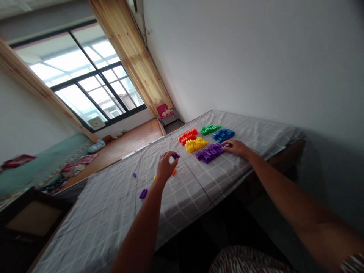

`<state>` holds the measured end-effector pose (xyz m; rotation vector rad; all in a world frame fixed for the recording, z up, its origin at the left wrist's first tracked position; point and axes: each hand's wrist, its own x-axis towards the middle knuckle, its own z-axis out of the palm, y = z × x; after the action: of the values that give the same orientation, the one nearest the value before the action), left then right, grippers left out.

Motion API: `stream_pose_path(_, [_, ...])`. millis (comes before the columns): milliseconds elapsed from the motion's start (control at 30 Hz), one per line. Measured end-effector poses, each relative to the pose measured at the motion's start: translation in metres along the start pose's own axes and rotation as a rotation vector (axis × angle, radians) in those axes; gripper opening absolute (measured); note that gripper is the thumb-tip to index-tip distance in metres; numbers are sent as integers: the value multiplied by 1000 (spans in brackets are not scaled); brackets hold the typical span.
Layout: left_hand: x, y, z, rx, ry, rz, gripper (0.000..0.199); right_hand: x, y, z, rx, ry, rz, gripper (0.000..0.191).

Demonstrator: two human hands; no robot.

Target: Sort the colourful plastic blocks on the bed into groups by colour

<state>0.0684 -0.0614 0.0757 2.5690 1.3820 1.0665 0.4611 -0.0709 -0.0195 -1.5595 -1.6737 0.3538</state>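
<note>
My left hand is above the cloth, its thumb and fingertips closed on a small purple piece. My right hand touches the right end of the purple pile; whether it grips a piece there is too small to tell. Behind the purple pile lie a yellow pile, a red-orange pile, a green pile and a blue pile. Loose purple pieces and a smaller purple one lie left of my left hand. An orange piece shows beside my left wrist.
A grey checked cloth covers the table, which stands against a white wall. A dark wooden chair is at the lower left. A pink chair stands beyond the table's far end, near the curtain.
</note>
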Motion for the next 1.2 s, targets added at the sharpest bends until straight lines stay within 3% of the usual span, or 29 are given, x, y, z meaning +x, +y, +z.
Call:
stream_pose_path(133, [25, 53, 53, -109, -87, 136, 24, -5, -2, -3, 47, 52, -10, 34])
stream_pose_path(233, [41, 77, 82, -100, -168, 132, 22, -7, 0, -4, 83, 102, -4, 32])
stream_pose_path(400, [60, 91, 113, 1, -247, 27, 19, -8, 0, -5, 106, 122, -27, 30])
stream_pose_path(567, [62, 96, 123, 90, -314, 10, 20, -8, 2, -5, 93, 125, -42, 28])
stream_pose_path(667, [55, 91, 111, 84, -252, 28, 22, -8, 3, -4, 69, 138, -17, 26])
stream_pose_path(767, [45, 71, 82, 85, -154, 11, 22, -8, 2, -3, 16, 148, 2, 25])
stream_pose_path(900, [20, 17, 24, 157, -99, -95, 22, -10, 1, -1, -46, 129, -27, 24])
stream_pose_path(1000, [-10, -29, -19, 256, -77, -247, 24, -11, 5, -1, -52, 179, -11, 25])
stream_pose_path(1200, [-81, -103, -78, 380, -193, -499, 25, -12, 12, -3, 85, 304, 25, 27])
